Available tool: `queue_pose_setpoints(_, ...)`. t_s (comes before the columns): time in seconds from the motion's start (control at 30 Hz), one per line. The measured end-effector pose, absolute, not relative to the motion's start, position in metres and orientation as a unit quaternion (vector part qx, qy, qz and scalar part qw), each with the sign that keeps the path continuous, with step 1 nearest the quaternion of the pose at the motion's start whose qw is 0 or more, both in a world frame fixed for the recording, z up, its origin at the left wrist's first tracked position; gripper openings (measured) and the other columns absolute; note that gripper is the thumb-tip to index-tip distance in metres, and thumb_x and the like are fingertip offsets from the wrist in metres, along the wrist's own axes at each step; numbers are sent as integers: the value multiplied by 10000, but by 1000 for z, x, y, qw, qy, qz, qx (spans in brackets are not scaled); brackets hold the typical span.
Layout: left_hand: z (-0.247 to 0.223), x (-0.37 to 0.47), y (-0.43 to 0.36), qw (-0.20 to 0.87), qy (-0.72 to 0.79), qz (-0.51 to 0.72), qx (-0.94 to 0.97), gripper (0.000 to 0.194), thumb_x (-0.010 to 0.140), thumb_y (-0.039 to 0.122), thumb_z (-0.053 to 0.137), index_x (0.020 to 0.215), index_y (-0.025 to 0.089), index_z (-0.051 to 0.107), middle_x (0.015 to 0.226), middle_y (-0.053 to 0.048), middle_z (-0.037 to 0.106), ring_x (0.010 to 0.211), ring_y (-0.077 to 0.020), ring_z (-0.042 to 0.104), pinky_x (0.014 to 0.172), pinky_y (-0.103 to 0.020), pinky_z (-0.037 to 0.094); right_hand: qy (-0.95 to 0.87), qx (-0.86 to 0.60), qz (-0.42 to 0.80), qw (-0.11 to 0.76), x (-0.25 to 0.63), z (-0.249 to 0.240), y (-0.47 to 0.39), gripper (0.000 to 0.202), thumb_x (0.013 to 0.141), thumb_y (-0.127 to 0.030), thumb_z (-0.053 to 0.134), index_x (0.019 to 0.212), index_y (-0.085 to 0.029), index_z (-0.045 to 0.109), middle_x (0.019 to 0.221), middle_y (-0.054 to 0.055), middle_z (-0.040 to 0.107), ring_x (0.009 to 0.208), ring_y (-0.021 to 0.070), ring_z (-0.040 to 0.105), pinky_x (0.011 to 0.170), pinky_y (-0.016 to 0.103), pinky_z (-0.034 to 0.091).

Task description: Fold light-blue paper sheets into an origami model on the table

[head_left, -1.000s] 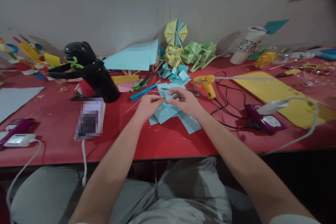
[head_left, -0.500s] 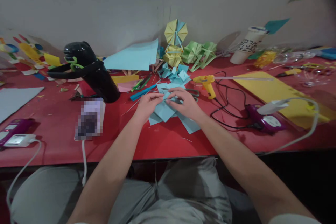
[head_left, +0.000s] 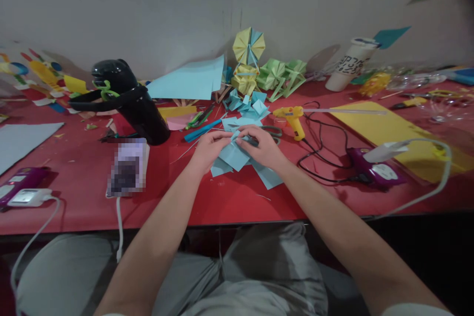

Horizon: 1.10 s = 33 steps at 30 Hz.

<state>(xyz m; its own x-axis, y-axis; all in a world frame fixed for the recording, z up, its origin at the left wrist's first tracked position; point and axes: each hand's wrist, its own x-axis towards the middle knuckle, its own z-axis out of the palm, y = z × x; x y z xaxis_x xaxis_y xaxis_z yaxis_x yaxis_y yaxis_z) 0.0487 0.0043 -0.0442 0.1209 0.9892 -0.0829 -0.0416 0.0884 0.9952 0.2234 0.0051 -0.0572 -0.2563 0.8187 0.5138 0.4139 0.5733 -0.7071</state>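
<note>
A small piece of light blue paper (head_left: 235,136) is pinched between my two hands, above several loose blue paper squares (head_left: 234,156) on the red table. My left hand (head_left: 210,148) has thumb and forefinger closed on its left side. From the right, my right hand (head_left: 260,146) grips the same piece with bent fingers, which hide part of it. Behind my hands lie folded blue papers (head_left: 256,107) and a blue pen (head_left: 202,131). Scissors (head_left: 273,132) show partly, just beyond my right hand.
A yellow glue gun (head_left: 292,119) with a black cable lies right of the papers, near a purple power strip (head_left: 377,170). Left stand a black bottle (head_left: 137,106) and a blurred phone (head_left: 129,168). Folded paper models (head_left: 247,61) lean at the wall.
The view has shifted very slightly. Both hands stay at the same spot with the small blue paper between their fingers.
</note>
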Motion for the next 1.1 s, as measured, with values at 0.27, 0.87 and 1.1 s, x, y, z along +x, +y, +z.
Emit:
queue_pose_setpoints(0.27, -49, 47, 5, 507, 462, 472, 554, 293, 666, 345, 780, 887, 158, 736, 857, -73, 740, 799, -180, 668, 748, -317, 511, -753, -406, 220, 469, 222, -60, 5, 170, 850, -371, 598, 883, -204, 600, 1058, 88, 668, 914, 202, 614, 785, 352, 468)
queue_pose_setpoints(0.87, -53, 46, 9, 443, 460, 478, 604, 249, 728, 386, 715, 844, 166, 730, 860, -63, 739, 780, -171, 662, 732, -297, 505, -761, -398, 218, 464, 221, -58, 6, 180, 891, -354, 559, 862, -197, 643, 1071, 105, 652, 959, 203, 618, 811, 354, 476)
queue_pose_setpoints(1.1, -51, 46, 8, 438, 464, 468, 611, 221, 736, 351, 701, 856, 167, 728, 848, -60, 737, 773, -173, 664, 713, -293, 506, -762, -400, 219, 460, 221, -57, 6, 163, 888, -340, 550, 851, -206, 634, 1099, 106, 639, 992, 217, 608, 852, 394, 471)
